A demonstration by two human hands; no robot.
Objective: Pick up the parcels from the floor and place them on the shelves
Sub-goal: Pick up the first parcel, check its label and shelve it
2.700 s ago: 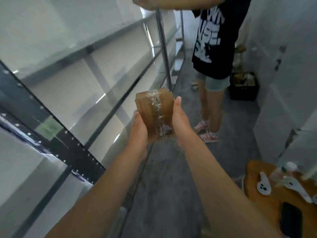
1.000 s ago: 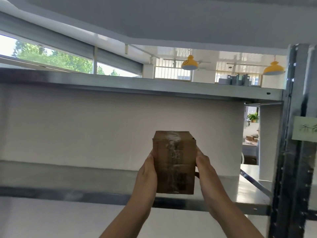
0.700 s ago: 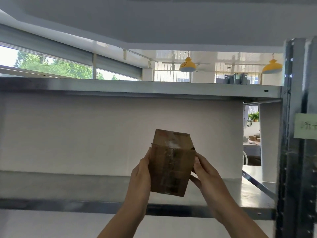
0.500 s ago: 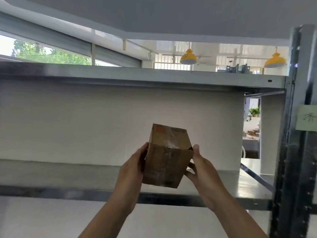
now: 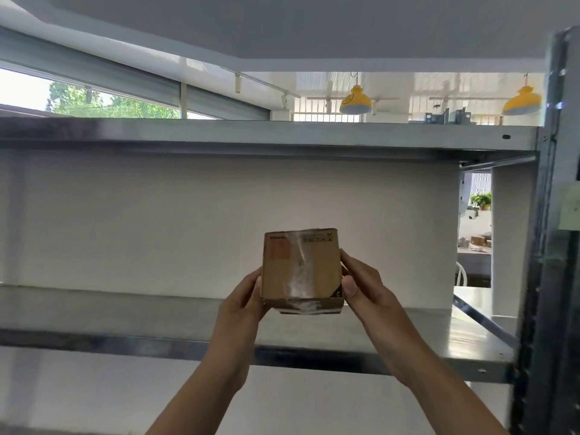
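Note:
A small brown cardboard parcel (image 5: 301,268) with clear tape and an orange label is held up in front of me, above the metal shelf (image 5: 125,312). My left hand (image 5: 243,304) grips its left side and my right hand (image 5: 364,287) grips its right side. The parcel's broad face is turned toward me, and its lower edge hangs a little above the shelf surface. The shelf board is bare where I can see it.
A second metal shelf (image 5: 251,136) runs overhead at the parcel's top. A dark steel upright (image 5: 546,246) with a paper note (image 5: 569,208) stands at the right. A white panel (image 5: 188,221) backs the shelf bay. Yellow lamps hang beyond.
I turned from the aisle to face the shelf. Over the last second the parcel has been rotated in both hands, from its narrow taped side to its broad labelled face, and lifted slightly.

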